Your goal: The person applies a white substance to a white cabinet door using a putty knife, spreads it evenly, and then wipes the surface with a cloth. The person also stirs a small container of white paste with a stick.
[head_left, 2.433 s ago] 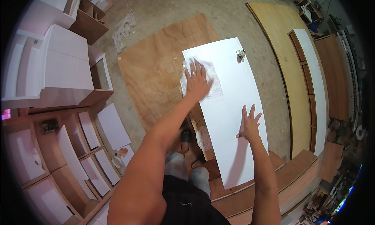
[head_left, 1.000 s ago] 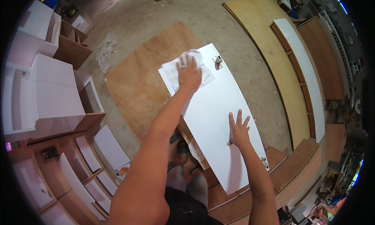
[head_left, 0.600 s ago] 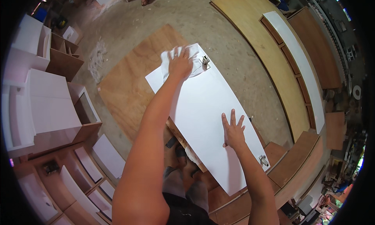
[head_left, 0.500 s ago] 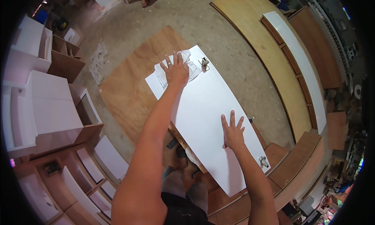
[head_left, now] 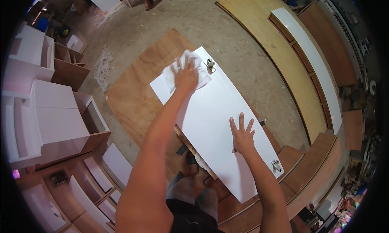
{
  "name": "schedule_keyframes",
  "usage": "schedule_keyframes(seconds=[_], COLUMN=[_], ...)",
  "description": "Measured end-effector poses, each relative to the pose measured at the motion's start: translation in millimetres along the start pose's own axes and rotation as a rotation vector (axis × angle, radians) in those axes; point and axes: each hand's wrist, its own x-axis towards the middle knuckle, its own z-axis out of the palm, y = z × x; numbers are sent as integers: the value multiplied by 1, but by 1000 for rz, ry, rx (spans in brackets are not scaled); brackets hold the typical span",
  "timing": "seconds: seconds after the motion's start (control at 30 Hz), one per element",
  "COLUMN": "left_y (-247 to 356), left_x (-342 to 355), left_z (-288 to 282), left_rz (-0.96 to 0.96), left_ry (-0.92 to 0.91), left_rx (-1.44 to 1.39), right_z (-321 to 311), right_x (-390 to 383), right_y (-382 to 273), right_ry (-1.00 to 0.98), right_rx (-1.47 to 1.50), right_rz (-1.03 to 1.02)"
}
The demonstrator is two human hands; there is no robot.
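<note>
A long white panel (head_left: 214, 111) lies flat, running from far left to near right in front of me. On its far end my left hand (head_left: 186, 76) presses a crumpled white cloth (head_left: 204, 80) against the surface, fingers spread over it and blurred. My right hand (head_left: 243, 138) rests flat on the nearer half, fingers apart, holding nothing. Two metal hinges sit along the right edge: the far hinge (head_left: 210, 65) beside the cloth, the near hinge (head_left: 276, 165) beyond my right forearm.
A brown plywood sheet (head_left: 137, 79) lies beneath the far end. White cabinets (head_left: 60, 111) stand at left. Long boards (head_left: 279, 67) and a white-topped drawer frame (head_left: 310, 57) lie at right. A person's foot (head_left: 148, 4) shows at the top. Plastic wrap (head_left: 104, 67) litters the concrete floor.
My left hand has shifted slightly on the panel together with the cloth, which looks more spread out now. The right hand stays in place. The whole view has moved a little.
</note>
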Motion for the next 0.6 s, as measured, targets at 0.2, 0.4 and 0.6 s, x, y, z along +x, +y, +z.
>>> schedule_keyframes(seconds=[0.2,0.4,0.6], left_y=[-18,19,-72], left_x=[50,-137,-88], left_z=[9,-39,-28], left_rz=[116,138,-274], left_ry=[127,-151,133], left_rx=[-28,-8,115], right_z=[-2,7,-2], right_x=[6,3,4], right_y=[-13,2,-19], right_ry=[-2,-16,-26], right_rx=[-12,-75,-56], right_rz=[-30,10,-31])
